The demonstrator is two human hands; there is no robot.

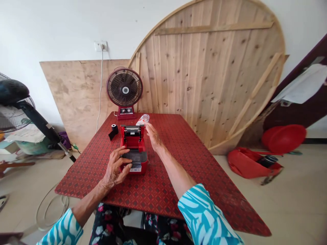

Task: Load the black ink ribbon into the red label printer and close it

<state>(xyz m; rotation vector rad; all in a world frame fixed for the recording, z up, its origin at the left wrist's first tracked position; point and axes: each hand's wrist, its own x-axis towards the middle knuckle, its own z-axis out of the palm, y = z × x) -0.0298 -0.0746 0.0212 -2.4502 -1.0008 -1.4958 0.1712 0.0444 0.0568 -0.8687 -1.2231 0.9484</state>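
A red and black device (143, 166) sits on the red patterned table (189, 163), its hinged lid (133, 132) raised at the back. My left hand (117, 167) lies over the left side of the device, fingers spread, fingertips on its dark inner part and near the label at the front. Beside the raised lid's right edge is my right hand (153, 136), its fingers reaching forward against it; what they hold, if anything, is hidden. Behind the lid lies a clear plastic bottle (143, 119). A small black roll (113, 128) with a loose end is left of the lid.
A dark red fan (124, 89) stands at the table's back edge. Wooden boards (204, 75) lean on the wall behind. Another fan (15, 92) is at the far left. On the floor at right are a red bag (242, 163) and a red basin (284, 137).
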